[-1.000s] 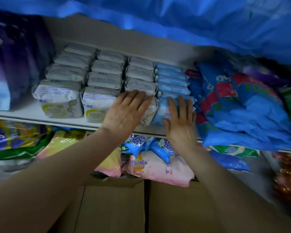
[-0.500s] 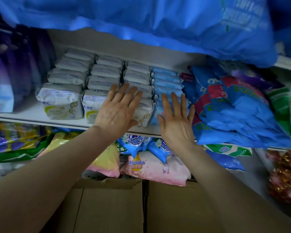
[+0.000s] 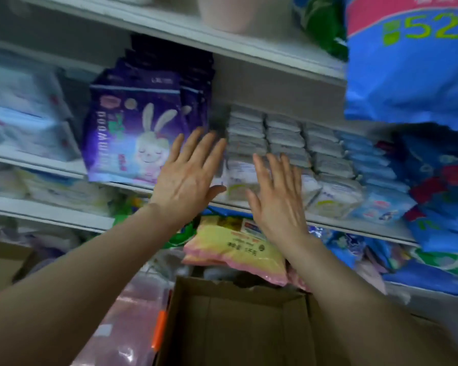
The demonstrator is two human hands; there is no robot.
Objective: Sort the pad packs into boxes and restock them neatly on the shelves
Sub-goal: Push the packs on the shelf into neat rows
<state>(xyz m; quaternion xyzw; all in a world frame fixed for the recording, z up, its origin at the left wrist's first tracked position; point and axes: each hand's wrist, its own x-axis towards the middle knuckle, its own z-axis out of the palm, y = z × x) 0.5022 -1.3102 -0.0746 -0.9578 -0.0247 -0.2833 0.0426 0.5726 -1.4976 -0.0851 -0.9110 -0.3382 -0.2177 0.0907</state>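
At the bottom centre of the frame we have an open cardboard box (image 3: 249,323), its flaps raised; no contents show in the visible part of it. Above it, yellow-and-pink packs (image 3: 236,247) lie on a lower shelf.

At mid-frame both hands are released, fingers straight and spread, grasping nothing. The left hand (image 3: 188,175) is raised before the gap between the purple rabbit packs (image 3: 132,136) and the pad rows. The right hand (image 3: 275,199) covers the front of the leftmost row; motion blur prevents us from confirming contact.

The white pad packs (image 3: 283,138) stand in three rows running back from the edge of the shelf (image 3: 354,224), centre right of the frame, with light blue packs (image 3: 368,159) just beside them on the right.

To square the rows, in our judgement, we press with flat palms on the front packs, pushing evenly backward. We keep pressure low so soft packs do not buckle, and we close the left gap before aligning the fronts.
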